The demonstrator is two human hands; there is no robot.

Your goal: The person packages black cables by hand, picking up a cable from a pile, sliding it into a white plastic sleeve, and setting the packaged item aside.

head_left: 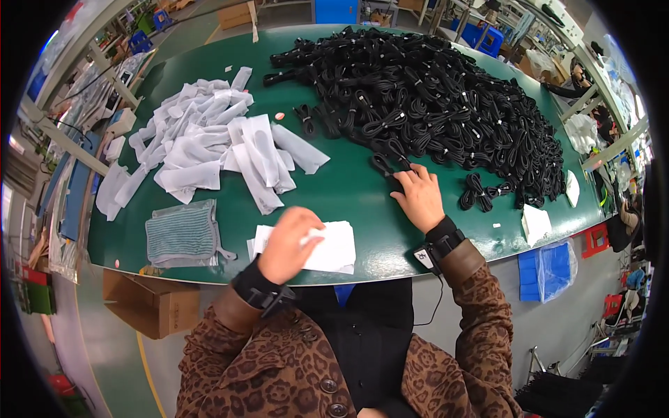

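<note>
My left hand (289, 244) is closed over a stack of white flat sheets or bags (334, 251) at the table's near edge. Its fingers pinch what looks like the white top piece. At the near edge of a large heap of black coiled cables (432, 104), my right hand (421, 198) has its thumb and fingers about one coiled cable (382, 164). The palm hides part of this grip. Left of the stack lies a clear plastic bag with a grey-green striped cloth (182, 234). Beyond it is a pile of white sleeves (202, 129), seemingly filled.
The green table (334, 188) has a curved near edge. A small white-faced device with a cord (424, 258) sits at this edge, by my right wrist. White paper pieces (536, 224) lie at the right. Below are a cardboard box (153, 306) and a blue crate in plastic (547, 272).
</note>
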